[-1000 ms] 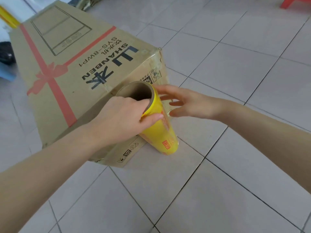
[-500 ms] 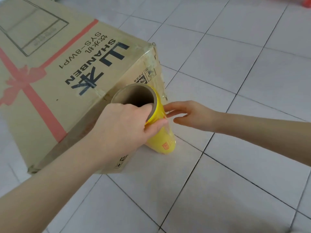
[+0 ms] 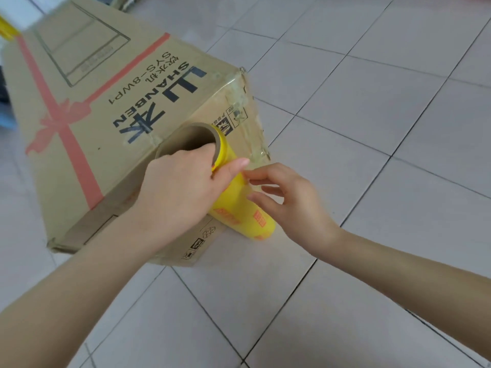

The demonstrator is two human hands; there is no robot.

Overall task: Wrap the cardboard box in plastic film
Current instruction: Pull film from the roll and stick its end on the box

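From the head camera, the right hand has drawn back from the box's taped corner since half a second ago and now sits against the side of the yellow film roll, its fingertips pinching at the roll's surface just below the left thumb (whether any film is actually caught between them cannot be told). The left hand has kept its grip, clamped over the roll's upper rim with the thumb across the yellow outside. The roll stands tilted against the near face of the cardboard box, its lower end close to the tiled floor. The box lies beyond and to the left of the left hand. To the right of the right hand, and nearer the person than both forearms, the floor lies open.
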